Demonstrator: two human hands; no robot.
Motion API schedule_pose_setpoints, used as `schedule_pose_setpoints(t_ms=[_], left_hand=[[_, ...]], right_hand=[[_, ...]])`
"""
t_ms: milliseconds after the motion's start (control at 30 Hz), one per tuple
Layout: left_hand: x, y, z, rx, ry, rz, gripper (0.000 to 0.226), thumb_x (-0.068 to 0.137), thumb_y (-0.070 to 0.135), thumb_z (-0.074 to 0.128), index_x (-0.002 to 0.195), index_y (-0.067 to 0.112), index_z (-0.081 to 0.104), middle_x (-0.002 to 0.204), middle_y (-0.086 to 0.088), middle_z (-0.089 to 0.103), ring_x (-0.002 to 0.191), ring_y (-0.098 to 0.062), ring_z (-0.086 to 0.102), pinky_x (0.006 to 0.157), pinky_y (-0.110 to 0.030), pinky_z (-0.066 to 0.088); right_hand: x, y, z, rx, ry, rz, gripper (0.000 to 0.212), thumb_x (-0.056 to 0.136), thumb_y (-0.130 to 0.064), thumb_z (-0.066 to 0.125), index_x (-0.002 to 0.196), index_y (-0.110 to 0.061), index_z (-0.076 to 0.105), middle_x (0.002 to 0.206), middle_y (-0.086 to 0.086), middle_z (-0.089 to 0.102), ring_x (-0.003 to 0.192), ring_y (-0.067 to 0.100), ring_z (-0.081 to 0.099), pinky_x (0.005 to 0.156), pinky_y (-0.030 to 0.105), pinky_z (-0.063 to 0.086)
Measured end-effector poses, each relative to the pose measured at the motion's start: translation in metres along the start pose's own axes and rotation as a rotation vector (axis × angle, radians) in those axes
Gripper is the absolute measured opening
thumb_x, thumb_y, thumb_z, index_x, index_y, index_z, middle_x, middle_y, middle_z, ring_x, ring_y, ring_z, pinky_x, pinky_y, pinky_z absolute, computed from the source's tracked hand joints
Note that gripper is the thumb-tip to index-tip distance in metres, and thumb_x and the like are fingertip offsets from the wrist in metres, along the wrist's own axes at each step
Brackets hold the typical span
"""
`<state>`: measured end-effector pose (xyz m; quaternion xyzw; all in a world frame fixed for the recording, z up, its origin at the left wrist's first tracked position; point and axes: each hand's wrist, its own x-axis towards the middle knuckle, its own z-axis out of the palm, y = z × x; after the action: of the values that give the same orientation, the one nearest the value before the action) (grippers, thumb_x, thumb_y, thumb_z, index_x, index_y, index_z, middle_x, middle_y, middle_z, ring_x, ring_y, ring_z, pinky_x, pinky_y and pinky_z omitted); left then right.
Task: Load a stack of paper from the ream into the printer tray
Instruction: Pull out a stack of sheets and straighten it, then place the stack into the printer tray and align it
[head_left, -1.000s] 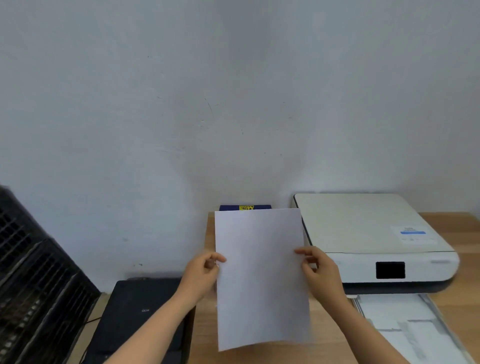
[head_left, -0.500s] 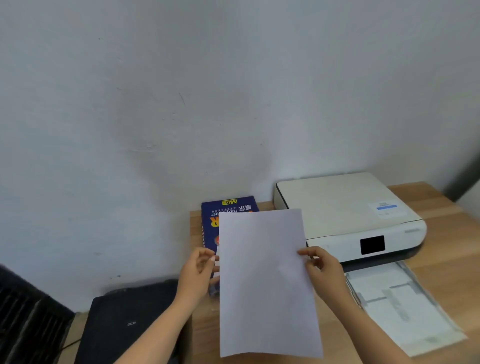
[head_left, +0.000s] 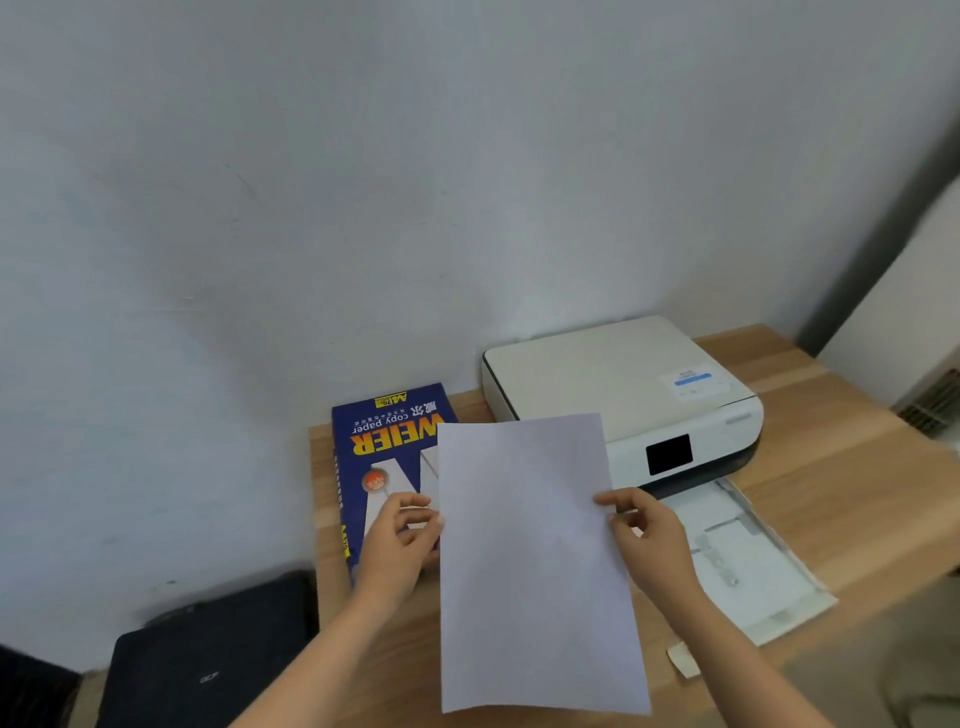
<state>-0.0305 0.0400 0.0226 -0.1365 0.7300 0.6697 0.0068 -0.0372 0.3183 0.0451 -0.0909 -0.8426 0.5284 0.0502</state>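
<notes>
I hold a stack of white paper (head_left: 530, 561) upright above the wooden desk, its face toward me. My left hand (head_left: 402, 545) pinches its left edge and my right hand (head_left: 647, 540) pinches its right edge. Behind the sheets on the left lies the blue ream (head_left: 387, 447), partly hidden by paper and hand. A white printer (head_left: 618, 395) sits at the back right of the desk. Its paper tray (head_left: 748, 561) is pulled out toward me, to the right of my right hand, with paper guides showing inside.
The wooden desk (head_left: 857, 478) stands against a pale wall. A black flat device (head_left: 208, 660) sits lower, left of the desk. A small paper scrap (head_left: 683, 660) lies near the desk's front edge. A vented unit (head_left: 930, 400) shows at the far right.
The view has dropped and turned, revealing more of the ream, desk and pulled-out tray. Both hands still hold the paper by its edges, now slightly right of the ream.
</notes>
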Motion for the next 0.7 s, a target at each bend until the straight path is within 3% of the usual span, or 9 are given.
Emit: schedule_pose_setpoints(t_ms=[100, 300, 467, 533, 633, 700], left_hand=[[-0.005, 0.002, 0.034, 0.024, -0.035, 0.035, 0.027, 0.081, 0.013, 0.072, 0.102, 0.020, 0.056, 0.100, -0.003, 0.067, 0.094, -0.016, 0.066, 0.079, -0.030, 0.056], [-0.025, 0.007, 0.130, 0.025, -0.008, 0.070, 0.025, 0.082, 0.007, 0.070, 0.100, 0.016, 0.056, 0.097, -0.003, 0.065, 0.091, -0.018, 0.065, 0.074, -0.032, 0.057], [-0.048, 0.004, 0.214, -0.013, 0.062, 0.081, 0.029, 0.081, 0.006, 0.070, 0.106, 0.013, 0.056, 0.097, -0.005, 0.067, 0.087, -0.017, 0.065, 0.065, -0.020, 0.057], [-0.054, 0.001, 0.241, -0.024, 0.097, 0.088, 0.030, 0.081, 0.004, 0.070, 0.107, 0.010, 0.056, 0.097, -0.007, 0.067, 0.089, -0.020, 0.065, 0.070, -0.022, 0.057], [-0.069, 0.000, 0.272, -0.067, 0.111, 0.038, 0.028, 0.081, 0.005, 0.070, 0.105, 0.016, 0.058, 0.099, -0.011, 0.068, 0.089, -0.022, 0.066, 0.077, -0.038, 0.055], [-0.077, 0.000, 0.286, -0.067, 0.121, 0.027, 0.028, 0.082, 0.006, 0.069, 0.103, 0.021, 0.059, 0.100, -0.009, 0.068, 0.090, -0.022, 0.066, 0.077, -0.039, 0.055]], right_hand=[[0.005, 0.014, -0.031, 0.025, 0.013, -0.008, 0.034, 0.087, 0.003, 0.051, 0.091, -0.025, 0.070, 0.091, -0.005, 0.069, 0.076, 0.020, 0.063, 0.060, 0.028, 0.051], [0.027, 0.059, -0.112, 0.020, -0.005, -0.019, 0.030, 0.087, 0.001, 0.054, 0.092, -0.024, 0.069, 0.098, -0.009, 0.070, 0.077, 0.017, 0.064, 0.067, 0.029, 0.053], [0.053, 0.093, -0.183, 0.053, -0.075, -0.017, 0.033, 0.086, 0.002, 0.053, 0.089, -0.028, 0.067, 0.095, -0.006, 0.070, 0.078, 0.019, 0.063, 0.064, 0.027, 0.051], [0.062, 0.105, -0.206, 0.061, -0.111, 0.001, 0.035, 0.086, 0.003, 0.052, 0.088, -0.029, 0.066, 0.096, -0.005, 0.069, 0.083, 0.021, 0.063, 0.067, 0.029, 0.052], [0.071, 0.120, -0.232, 0.079, -0.138, 0.052, 0.038, 0.085, 0.005, 0.050, 0.090, -0.028, 0.068, 0.098, -0.005, 0.068, 0.090, 0.023, 0.063, 0.076, 0.038, 0.055], [0.074, 0.127, -0.244, 0.087, -0.155, 0.058, 0.037, 0.085, 0.004, 0.051, 0.092, -0.028, 0.068, 0.099, -0.006, 0.069, 0.091, 0.025, 0.064, 0.079, 0.043, 0.056]])
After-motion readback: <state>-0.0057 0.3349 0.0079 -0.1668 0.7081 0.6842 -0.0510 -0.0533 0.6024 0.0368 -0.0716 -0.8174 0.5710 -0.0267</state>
